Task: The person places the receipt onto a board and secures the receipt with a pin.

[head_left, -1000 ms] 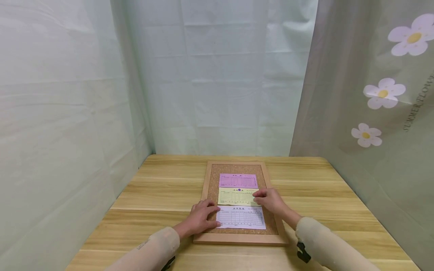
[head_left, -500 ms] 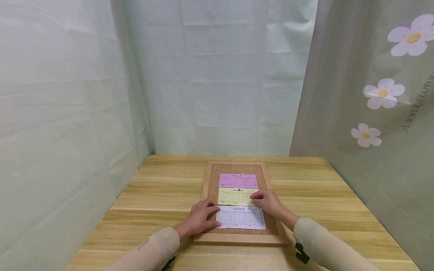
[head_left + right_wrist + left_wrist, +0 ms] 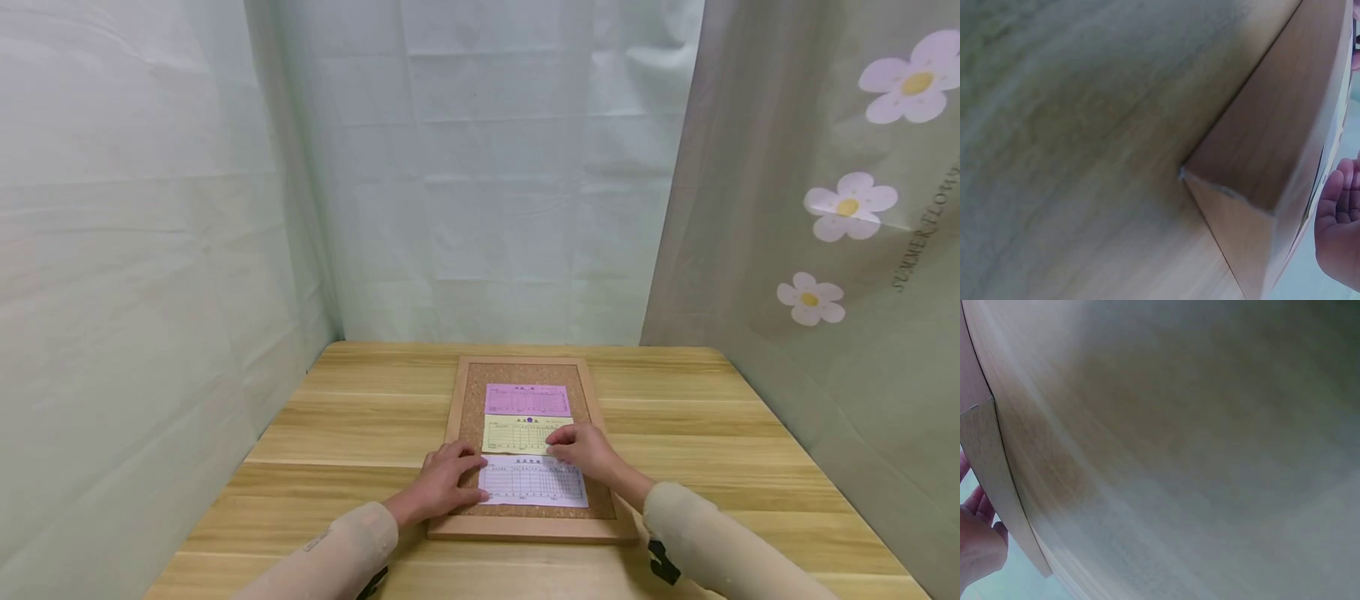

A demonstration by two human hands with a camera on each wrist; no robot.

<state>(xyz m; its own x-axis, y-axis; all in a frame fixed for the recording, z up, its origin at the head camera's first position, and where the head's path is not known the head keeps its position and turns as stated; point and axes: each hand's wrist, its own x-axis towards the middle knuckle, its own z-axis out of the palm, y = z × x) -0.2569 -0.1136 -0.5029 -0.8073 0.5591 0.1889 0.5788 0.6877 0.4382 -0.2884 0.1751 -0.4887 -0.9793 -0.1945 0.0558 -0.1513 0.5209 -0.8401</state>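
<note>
A wood-framed cork board [image 3: 540, 530] lies flat on the table with pink [image 3: 527, 400], yellow [image 3: 517, 437] and white [image 3: 532, 483] printed slips in a column. My left hand [image 3: 444, 483] reaches over the board's left side, thumb and fingers spread on the white slip's left edge. My right hand [image 3: 588, 450] comes in from the right, thumb and index fingertip together at the yellow slip's lower edge, just above the white slip. They pinch a small whitish thing, mostly hidden. A purple pushpin [image 3: 529, 420] sits at the yellow slip's top; a whitish pin [image 3: 527, 388] marks the pink one.
The wooden table [image 3: 360, 467] extends on all sides of the board. Pale curtains [image 3: 487, 208] enclose it at the back and sides, the right one printed with white flowers [image 3: 810, 298]. In the right wrist view the frame's corner [image 3: 1235, 187] stands beside the right hand [image 3: 1338, 231].
My right hand has slid left along the yellow slip's lower part, its thumb and index finger drawing closer together. The left hand, the slips and the board have stayed put.
</note>
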